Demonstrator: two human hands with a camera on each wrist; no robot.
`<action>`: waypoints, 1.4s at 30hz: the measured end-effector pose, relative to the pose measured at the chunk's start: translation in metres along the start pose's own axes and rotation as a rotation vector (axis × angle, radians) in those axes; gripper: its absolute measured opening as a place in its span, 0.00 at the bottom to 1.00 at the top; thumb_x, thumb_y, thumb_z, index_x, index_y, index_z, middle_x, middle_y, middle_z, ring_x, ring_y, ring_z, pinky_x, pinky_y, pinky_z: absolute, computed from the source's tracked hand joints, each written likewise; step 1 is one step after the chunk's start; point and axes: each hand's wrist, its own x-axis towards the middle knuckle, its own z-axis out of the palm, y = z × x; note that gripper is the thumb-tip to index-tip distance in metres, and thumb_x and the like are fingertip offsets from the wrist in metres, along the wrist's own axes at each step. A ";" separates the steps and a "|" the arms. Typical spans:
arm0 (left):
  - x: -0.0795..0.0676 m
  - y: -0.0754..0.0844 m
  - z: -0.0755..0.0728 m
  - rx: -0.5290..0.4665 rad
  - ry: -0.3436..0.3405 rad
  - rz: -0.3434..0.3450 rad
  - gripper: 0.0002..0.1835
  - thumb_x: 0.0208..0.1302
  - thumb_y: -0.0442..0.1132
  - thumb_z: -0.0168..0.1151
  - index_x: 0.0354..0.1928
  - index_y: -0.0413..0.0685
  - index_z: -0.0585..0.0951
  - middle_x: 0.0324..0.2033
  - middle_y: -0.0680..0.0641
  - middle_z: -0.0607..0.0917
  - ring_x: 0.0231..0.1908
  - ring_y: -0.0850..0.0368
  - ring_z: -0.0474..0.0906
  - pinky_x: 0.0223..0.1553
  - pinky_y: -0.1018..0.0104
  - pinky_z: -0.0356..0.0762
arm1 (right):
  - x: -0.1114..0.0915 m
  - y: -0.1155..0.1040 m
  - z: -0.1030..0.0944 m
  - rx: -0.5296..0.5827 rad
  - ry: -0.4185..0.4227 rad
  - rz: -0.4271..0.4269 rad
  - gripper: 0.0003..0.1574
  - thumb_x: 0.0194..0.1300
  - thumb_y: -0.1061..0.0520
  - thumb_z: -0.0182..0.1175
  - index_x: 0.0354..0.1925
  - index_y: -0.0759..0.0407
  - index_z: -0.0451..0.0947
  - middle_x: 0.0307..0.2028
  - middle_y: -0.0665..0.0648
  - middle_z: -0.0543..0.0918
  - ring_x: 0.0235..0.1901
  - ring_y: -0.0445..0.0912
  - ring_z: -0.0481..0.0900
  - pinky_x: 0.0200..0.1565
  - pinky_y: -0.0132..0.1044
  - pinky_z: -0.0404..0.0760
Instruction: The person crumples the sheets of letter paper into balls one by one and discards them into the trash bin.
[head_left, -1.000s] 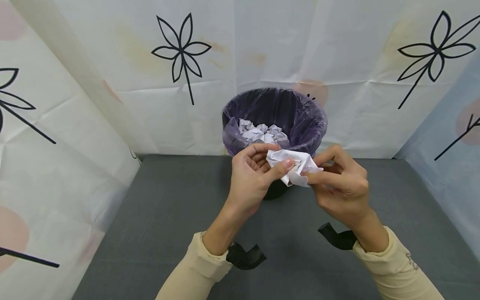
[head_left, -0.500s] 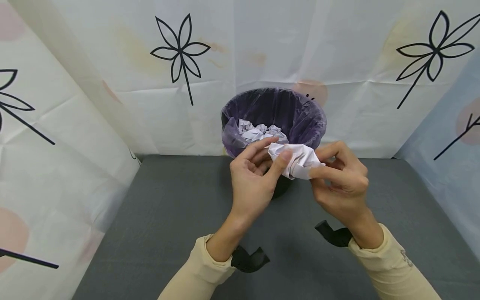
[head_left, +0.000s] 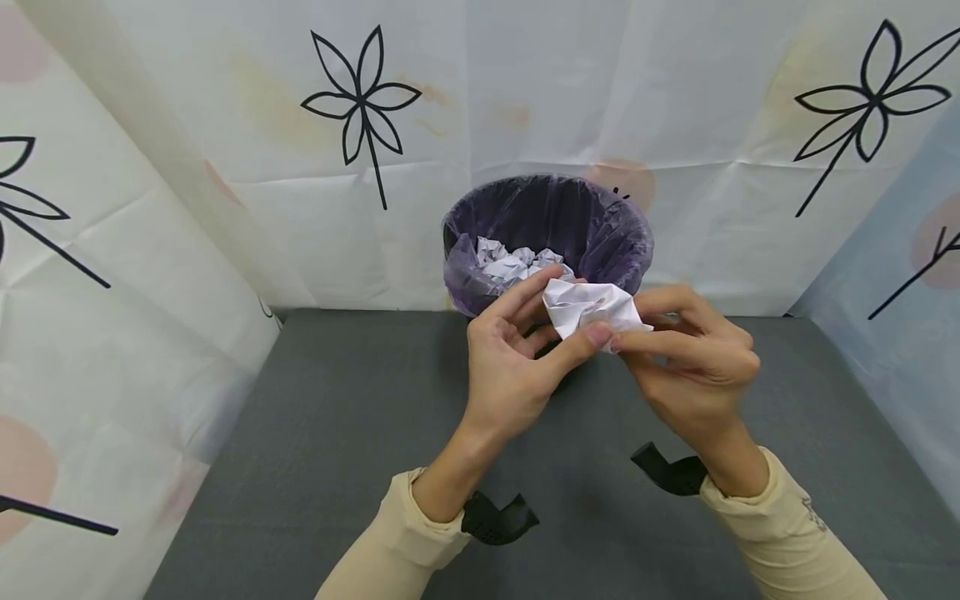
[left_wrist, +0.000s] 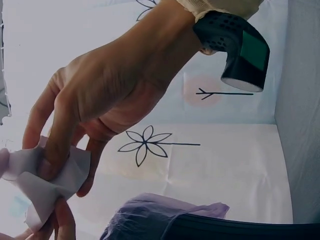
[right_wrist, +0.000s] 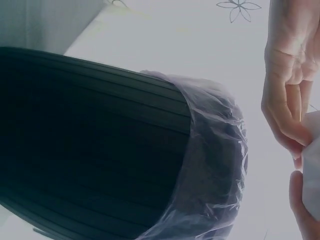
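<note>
A crumpled sheet of white paper [head_left: 587, 305] is held between both hands, in front of the bin's near rim. My left hand [head_left: 506, 375] holds its left side, with the thumb pressing the lower front edge and the fingers behind. On the opposite side, my right hand [head_left: 693, 362] pinches the paper's right corner between thumb and fingers. The left wrist view shows the folded paper [left_wrist: 37, 195] among fingers at the left edge; in the right wrist view only a strip of paper [right_wrist: 312, 170] shows.
Behind the hands stands a dark bin [right_wrist: 95, 145] with a purple plastic liner [head_left: 622, 242] over its rim. Several crumpled paper balls [head_left: 506, 265] lie in it. The bin is on a dark grey table [head_left: 360, 433], against a white cloth [head_left: 555, 92] with flower drawings.
Both hands have raised and turned the paper slightly. My left thumb has shifted right along its lower edge, close to the right thumb. The bin has stayed put.
</note>
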 end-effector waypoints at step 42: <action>0.006 0.001 -0.006 0.080 -0.022 -0.013 0.19 0.59 0.19 0.68 0.54 0.23 0.81 0.46 0.30 0.86 0.45 0.52 0.86 0.43 0.62 0.85 | 0.006 -0.009 -0.006 0.186 -0.119 0.489 0.21 0.54 0.79 0.70 0.47 0.86 0.78 0.43 0.66 0.83 0.41 0.50 0.78 0.42 0.31 0.81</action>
